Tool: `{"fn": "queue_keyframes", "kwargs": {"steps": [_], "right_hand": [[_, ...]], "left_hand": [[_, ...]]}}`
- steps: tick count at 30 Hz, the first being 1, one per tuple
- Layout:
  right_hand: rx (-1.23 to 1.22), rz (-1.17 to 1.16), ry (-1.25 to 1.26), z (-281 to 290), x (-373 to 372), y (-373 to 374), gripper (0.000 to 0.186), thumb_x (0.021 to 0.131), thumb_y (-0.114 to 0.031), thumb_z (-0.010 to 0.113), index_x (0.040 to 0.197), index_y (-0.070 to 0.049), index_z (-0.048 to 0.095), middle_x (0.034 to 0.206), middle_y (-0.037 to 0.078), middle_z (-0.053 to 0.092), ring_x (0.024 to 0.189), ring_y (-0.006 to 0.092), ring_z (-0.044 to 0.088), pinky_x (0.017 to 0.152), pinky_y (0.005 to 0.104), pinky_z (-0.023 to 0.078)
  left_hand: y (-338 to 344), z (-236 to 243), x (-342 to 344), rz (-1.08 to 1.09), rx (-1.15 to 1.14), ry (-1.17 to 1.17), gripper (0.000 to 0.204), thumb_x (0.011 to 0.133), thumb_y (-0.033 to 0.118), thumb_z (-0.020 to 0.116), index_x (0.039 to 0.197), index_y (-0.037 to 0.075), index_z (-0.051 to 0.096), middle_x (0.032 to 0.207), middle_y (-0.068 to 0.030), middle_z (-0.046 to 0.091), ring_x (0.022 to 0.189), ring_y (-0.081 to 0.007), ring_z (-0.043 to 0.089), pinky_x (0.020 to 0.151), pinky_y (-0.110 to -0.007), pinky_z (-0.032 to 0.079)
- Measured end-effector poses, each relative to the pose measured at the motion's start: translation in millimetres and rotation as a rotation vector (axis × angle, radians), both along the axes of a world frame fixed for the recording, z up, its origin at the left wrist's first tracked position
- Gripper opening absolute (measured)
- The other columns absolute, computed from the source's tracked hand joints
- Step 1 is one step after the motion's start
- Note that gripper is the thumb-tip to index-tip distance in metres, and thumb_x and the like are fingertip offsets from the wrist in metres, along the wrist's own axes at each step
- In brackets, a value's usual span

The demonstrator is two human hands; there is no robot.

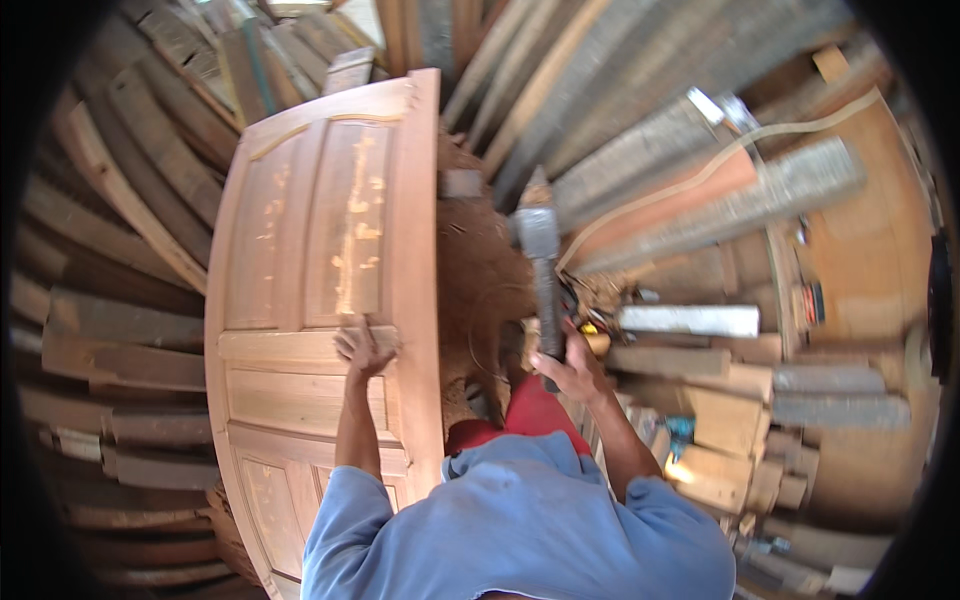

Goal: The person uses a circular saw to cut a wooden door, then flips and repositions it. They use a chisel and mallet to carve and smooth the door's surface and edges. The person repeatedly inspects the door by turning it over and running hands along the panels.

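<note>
Wooden door (312, 385), pale-patched, lies under a spread left hand (367, 347) (right hand (573, 368) grips a tool (543, 255)) amid boards (130, 325).

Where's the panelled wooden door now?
In the head view, the panelled wooden door lies left of centre, under the left hand, with boards to its left.

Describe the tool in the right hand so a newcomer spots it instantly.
Find the big panelled wooden door on the left, then go right across the reddish-brown floor to the person's right hand. The tool rises from that grip: dark shaft, grey upper section, brownish pointed tip. Unlike the boards lying behind it, it is hand-held and tapers to a point.
</note>
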State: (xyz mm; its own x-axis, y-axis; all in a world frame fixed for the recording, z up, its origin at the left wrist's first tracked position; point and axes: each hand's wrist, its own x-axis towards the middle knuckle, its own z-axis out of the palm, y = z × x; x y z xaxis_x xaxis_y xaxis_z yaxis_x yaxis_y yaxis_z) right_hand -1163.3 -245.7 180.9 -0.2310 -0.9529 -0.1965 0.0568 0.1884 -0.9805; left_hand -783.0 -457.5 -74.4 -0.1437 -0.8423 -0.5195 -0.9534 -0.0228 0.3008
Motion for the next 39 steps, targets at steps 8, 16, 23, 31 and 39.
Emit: {"fn": "queue_keyframes", "kwargs": {"steps": [8,16,23,31,39], "right_hand": [[0.058,0.012,0.487,-79,24,38,0.041,0.085,-0.026,0.07,0.113,0.002,0.059,0.088,0.022,0.065,0.084,0.0368,0.065,0.082,0.0432,0.052],[0.653,0.239,0.578,-127,18,129,0.057,0.079,-0.034,0.067,0.119,0.005,0.062,0.115,0.031,0.066,0.113,0.0446,0.063,0.097,0.049,0.05],[0.896,0.185,0.54,-203,13,231,0.059,0.076,-0.036,0.071,0.117,0.004,0.064,0.114,0.03,0.068,0.108,0.0438,0.066,0.094,0.047,0.052],[1.025,-0.121,0.349,-218,6,276,0.067,0.08,-0.042,0.073,0.126,0.006,0.062,0.12,0.032,0.066,0.114,0.0402,0.066,0.096,0.0423,0.051],[1.087,-0.26,0.348,-243,-8,301,0.061,0.083,-0.04,0.071,0.113,0.013,0.066,0.106,0.032,0.07,0.101,0.04,0.07,0.087,0.0454,0.053]], "left_hand": [[-6,13,-1,-0.04,0.052,-0.038,0.131,0.073,0.067,0.079,0.164,0.029,-0.009,0.155,-0.0424,-0.029,0.142,-0.0652,-0.025,0.114,-0.073,-0.006],[-14,4,10,-0.067,0.103,-0.068,0.133,0.075,0.069,0.076,0.162,0.03,-0.016,0.154,-0.0442,-0.029,0.14,-0.0681,-0.024,0.112,-0.076,-0.003],[-19,4,9,-0.115,0.132,-0.153,0.134,0.077,0.066,0.078,0.16,0.03,-0.021,0.155,-0.0415,-0.03,0.139,-0.0711,-0.022,0.109,-0.08,0.001],[-22,0,17,-0.142,0.116,-0.161,0.134,0.077,0.063,0.08,0.16,0.031,-0.021,0.156,-0.0396,-0.032,0.14,-0.0698,-0.022,0.109,-0.079,0.001],[-20,6,8,-0.146,0.116,-0.188,0.135,0.075,0.069,0.078,0.16,0.031,-0.021,0.157,-0.0385,-0.03,0.141,-0.0681,-0.021,0.112,-0.077,0.003]]}}
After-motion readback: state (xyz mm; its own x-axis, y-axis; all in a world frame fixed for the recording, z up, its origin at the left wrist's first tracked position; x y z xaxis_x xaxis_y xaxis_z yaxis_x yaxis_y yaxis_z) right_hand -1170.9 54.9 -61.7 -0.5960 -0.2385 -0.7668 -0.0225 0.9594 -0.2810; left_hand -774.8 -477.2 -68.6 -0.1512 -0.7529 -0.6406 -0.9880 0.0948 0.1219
